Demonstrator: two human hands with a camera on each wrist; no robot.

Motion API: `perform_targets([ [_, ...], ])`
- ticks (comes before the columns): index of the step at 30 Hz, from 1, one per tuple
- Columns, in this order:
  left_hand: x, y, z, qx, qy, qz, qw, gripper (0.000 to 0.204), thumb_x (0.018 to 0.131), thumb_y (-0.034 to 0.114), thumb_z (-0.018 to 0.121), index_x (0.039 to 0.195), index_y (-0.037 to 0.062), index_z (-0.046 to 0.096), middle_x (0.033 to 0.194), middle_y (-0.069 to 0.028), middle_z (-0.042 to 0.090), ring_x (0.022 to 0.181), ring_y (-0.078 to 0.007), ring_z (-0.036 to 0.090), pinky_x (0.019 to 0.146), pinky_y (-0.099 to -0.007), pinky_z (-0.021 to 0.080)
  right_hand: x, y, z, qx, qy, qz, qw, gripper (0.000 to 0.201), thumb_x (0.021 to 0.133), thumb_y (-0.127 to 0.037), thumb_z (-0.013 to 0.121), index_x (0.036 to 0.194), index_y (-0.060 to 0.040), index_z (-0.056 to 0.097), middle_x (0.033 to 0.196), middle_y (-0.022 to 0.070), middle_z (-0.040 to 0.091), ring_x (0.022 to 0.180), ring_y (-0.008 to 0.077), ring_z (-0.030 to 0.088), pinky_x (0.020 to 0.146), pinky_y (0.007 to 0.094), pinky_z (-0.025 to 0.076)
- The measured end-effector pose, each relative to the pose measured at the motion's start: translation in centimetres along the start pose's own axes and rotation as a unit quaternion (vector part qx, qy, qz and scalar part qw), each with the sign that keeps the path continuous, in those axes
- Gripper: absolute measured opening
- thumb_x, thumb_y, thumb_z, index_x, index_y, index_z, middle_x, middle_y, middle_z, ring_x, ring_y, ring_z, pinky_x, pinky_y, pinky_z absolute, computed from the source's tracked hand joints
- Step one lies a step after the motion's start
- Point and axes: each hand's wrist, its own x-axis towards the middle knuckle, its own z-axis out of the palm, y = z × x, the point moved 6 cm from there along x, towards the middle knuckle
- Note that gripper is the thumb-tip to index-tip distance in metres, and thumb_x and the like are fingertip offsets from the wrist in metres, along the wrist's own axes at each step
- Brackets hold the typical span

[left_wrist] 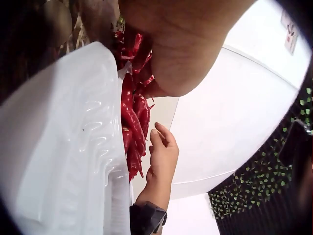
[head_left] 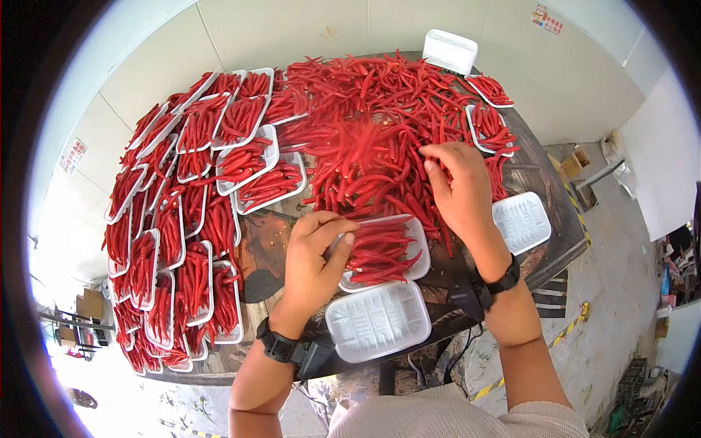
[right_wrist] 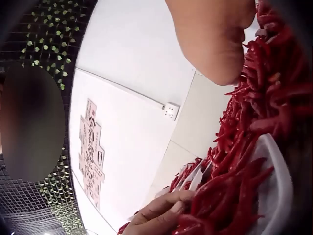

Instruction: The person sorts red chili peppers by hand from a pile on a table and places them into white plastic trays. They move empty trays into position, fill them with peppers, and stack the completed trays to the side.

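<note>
Red peppers [head_left: 381, 252] lie side by side in a white tray [head_left: 418, 270] near the table's front edge. My left hand [head_left: 310, 263] is at that tray's left side, its bent fingers and thumb touching the pepper ends; the right wrist view shows the left hand [right_wrist: 159, 215] against the peppers too. Over the right part of a large loose pepper heap [head_left: 365, 160] is my right hand [head_left: 464, 190], thumb and forefinger apart. The left wrist view shows the right hand [left_wrist: 164, 154] with nothing visible between the fingers; its contact with the heap cannot be told.
Many pepper-filled trays [head_left: 175, 310] overlap on the table's left. An empty tray [head_left: 378, 321] lies at the front edge, another empty tray [head_left: 521, 223] at the right. At the back right are a white tray stack [head_left: 450, 51] and trays with peppers [head_left: 491, 128].
</note>
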Motion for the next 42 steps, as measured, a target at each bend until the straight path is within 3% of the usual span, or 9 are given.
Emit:
perform_targets([
  [12,0.0,-0.7,-0.5,-0.057,0.056,-0.012,0.997,0.013,0.093,0.011,0.062,0.097,0.0012,0.070,0.091,-0.0132,0.067,0.086,-0.0275,0.063,0.081,-0.0354,0.048,-0.7,2.5,1.6,-0.153,-0.038,-0.003,0.987,0.012,0.077,-0.016,0.072,0.088,-0.0126,0.067,0.089,0.0083,0.063,0.090,0.0322,0.057,0.078,0.0465,0.044],
  [18,-0.2,-1.0,-0.2,-0.093,0.031,-0.073,0.992,0.017,0.096,0.014,0.061,0.097,-0.0008,0.069,0.091,-0.0110,0.066,0.088,-0.0216,0.060,0.083,-0.0320,0.045,-0.5,3.3,2.3,-0.136,-0.029,0.019,0.990,0.017,0.079,-0.014,0.072,0.093,-0.0113,0.063,0.081,0.0094,0.064,0.080,0.0346,0.059,0.075,0.0485,0.045],
  [23,-0.3,-1.3,-0.6,-0.088,0.063,-0.052,0.993,0.019,0.096,0.016,0.061,0.096,-0.0016,0.069,0.089,-0.0108,0.066,0.085,-0.0211,0.061,0.082,-0.0312,0.045,-0.5,4.1,0.1,-0.017,0.071,0.086,0.994,0.027,0.083,-0.011,0.069,0.107,-0.0083,0.061,0.089,0.0125,0.066,0.087,0.0363,0.060,0.077,0.0477,0.046],
  [25,-0.3,-1.3,-0.4,-0.090,0.067,-0.054,0.992,0.017,0.095,0.014,0.062,0.095,-0.0010,0.069,0.087,-0.0114,0.065,0.083,-0.0227,0.062,0.080,-0.0323,0.046,-0.4,3.8,0.4,-0.037,0.081,0.043,0.995,0.024,0.084,-0.015,0.070,0.106,-0.0080,0.063,0.090,0.0127,0.065,0.087,0.0347,0.060,0.076,0.0470,0.046],
  [28,-0.2,-1.1,-0.3,-0.088,0.061,-0.055,0.993,0.015,0.094,0.013,0.063,0.093,-0.0003,0.069,0.084,-0.0121,0.065,0.081,-0.0243,0.062,0.077,-0.0334,0.047,-0.1,2.1,2.4,-0.170,-0.036,0.017,0.985,0.016,0.083,-0.020,0.071,0.094,-0.0097,0.068,0.090,0.0127,0.063,0.087,0.0343,0.059,0.075,0.0462,0.045],
  [32,-0.3,-1.5,-0.2,-0.098,0.064,-0.064,0.991,0.015,0.094,0.013,0.063,0.093,-0.0001,0.069,0.084,-0.0119,0.065,0.081,-0.0240,0.062,0.077,-0.0335,0.048,0.0,3.0,2.9,-0.120,-0.058,0.020,0.991,0.015,0.083,-0.018,0.071,0.094,-0.0090,0.065,0.091,0.0128,0.063,0.088,0.0351,0.058,0.075,0.0471,0.045],
  [34,-0.3,-1.4,-0.5,-0.095,0.067,-0.065,0.991,0.016,0.095,0.014,0.062,0.093,-0.0004,0.069,0.085,-0.0107,0.064,0.081,-0.0221,0.061,0.077,-0.0319,0.046,-0.1,3.1,1.4,-0.079,0.070,0.006,0.994,0.015,0.082,-0.014,0.070,0.094,-0.0076,0.062,0.092,0.0122,0.063,0.090,0.0349,0.058,0.076,0.0477,0.045],
  [37,-0.4,-1.3,-0.2,-0.100,0.060,-0.069,0.991,0.017,0.096,0.015,0.062,0.094,-0.0008,0.069,0.085,-0.0096,0.064,0.081,-0.0201,0.060,0.078,-0.0303,0.045,0.6,3.1,0.4,-0.092,0.107,0.003,0.990,0.018,0.083,-0.010,0.068,0.099,-0.0068,0.061,0.094,0.0117,0.064,0.091,0.0354,0.058,0.078,0.0484,0.045],
  [42,-0.3,-1.2,-0.2,-0.101,0.039,-0.087,0.990,0.018,0.096,0.015,0.061,0.094,-0.0011,0.068,0.086,-0.0101,0.064,0.081,-0.0203,0.060,0.078,-0.0304,0.045,0.7,3.1,1.9,-0.129,-0.036,-0.101,0.986,0.022,0.077,-0.005,0.065,0.098,-0.0079,0.069,0.098,0.0098,0.064,0.092,0.0348,0.058,0.082,0.0450,0.046],
])
